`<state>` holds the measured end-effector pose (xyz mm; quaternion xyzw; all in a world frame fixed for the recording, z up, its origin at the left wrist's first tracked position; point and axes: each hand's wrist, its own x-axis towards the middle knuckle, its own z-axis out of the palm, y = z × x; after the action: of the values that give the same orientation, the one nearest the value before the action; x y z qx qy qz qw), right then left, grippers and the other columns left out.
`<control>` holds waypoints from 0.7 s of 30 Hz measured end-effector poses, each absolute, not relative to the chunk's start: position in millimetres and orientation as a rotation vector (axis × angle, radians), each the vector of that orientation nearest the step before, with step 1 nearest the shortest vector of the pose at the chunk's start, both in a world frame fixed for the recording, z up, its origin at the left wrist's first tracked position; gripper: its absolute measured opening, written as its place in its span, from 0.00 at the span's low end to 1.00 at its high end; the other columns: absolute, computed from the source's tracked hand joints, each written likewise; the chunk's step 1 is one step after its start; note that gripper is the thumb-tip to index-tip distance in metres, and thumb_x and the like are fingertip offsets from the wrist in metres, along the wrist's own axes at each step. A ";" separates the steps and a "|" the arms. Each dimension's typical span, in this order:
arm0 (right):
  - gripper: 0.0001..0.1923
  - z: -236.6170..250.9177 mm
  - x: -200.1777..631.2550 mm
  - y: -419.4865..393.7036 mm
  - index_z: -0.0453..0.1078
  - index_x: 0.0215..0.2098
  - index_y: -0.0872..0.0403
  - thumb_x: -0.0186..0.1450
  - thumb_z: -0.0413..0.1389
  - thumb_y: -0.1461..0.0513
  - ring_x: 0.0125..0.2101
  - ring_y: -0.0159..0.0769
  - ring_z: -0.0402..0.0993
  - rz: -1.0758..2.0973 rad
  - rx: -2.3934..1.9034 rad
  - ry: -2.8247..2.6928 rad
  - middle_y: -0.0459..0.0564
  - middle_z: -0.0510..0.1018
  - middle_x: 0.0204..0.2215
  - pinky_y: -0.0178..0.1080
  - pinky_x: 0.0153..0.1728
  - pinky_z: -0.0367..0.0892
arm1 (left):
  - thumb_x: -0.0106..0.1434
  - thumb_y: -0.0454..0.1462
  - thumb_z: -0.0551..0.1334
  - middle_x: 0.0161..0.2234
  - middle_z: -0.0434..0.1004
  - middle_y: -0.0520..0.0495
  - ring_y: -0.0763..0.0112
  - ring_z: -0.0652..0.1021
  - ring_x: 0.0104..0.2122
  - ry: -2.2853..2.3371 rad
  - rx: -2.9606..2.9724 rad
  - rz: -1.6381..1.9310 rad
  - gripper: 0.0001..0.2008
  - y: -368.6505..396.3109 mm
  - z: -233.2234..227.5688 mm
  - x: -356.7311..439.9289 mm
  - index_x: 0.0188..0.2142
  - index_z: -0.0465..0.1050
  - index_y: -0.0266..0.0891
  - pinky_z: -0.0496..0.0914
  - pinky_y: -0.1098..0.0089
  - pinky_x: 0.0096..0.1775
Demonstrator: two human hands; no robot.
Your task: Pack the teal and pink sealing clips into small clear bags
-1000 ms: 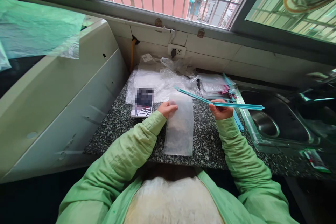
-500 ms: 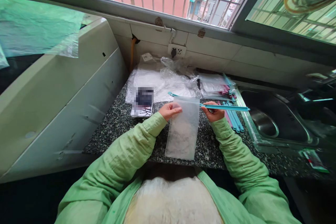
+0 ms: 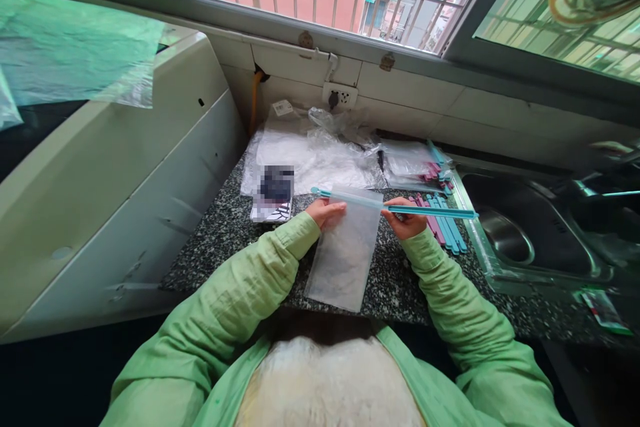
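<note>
A frosted plastic bag hangs tilted over the front of the counter, its top edge uppermost. My left hand is closed on the bag's upper left corner, thumb in front. A hinged teal bag sealing clip is spread open: one thin arm runs along the bag's top behind it, and the other sticks out to the right. My right hand is closed around the clip near its hinge, at the bag's upper right corner. Its fingers are partly hidden beneath the clip.
Several pink and teal clips lie right of my right hand, beside the steel sink. Behind are packaged clips and crumpled clear plastic. A partly blurred-out card lies left. A socket is on the wall.
The clip's thin arm has come down against the bag's top, its end now at my left fingers. The bag's lower end has swung slightly left.
</note>
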<state>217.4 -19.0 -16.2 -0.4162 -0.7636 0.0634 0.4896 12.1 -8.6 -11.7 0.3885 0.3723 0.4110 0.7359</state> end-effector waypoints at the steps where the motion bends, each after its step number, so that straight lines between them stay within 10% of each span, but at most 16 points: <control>1: 0.04 -15.7 217.3 -19.4 0.68 0.28 0.54 0.54 0.56 0.62 0.20 0.28 0.67 0.157 -1.017 -1.861 0.46 0.73 0.22 0.32 0.21 0.65 | 0.37 0.44 0.67 0.08 0.50 0.59 0.86 0.53 0.10 0.789 0.831 0.878 0.20 -8.6 -11.6 11.7 0.12 0.56 0.37 0.43 0.75 0.15; 21: 0.03 -16.9 216.9 -17.2 0.67 0.28 0.55 0.55 0.56 0.63 0.21 0.29 0.68 0.139 -0.909 -1.938 0.47 0.72 0.21 0.32 0.22 0.66 | 0.34 0.39 0.68 0.10 0.50 0.61 0.87 0.53 0.10 0.848 0.672 0.992 0.19 -6.2 -19.1 12.3 0.16 0.56 0.36 0.42 0.77 0.15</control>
<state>216.9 -17.2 -16.9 -0.3722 -0.7937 0.0570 0.4778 12.3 -6.2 -19.1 0.3065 0.3868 0.4527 0.7426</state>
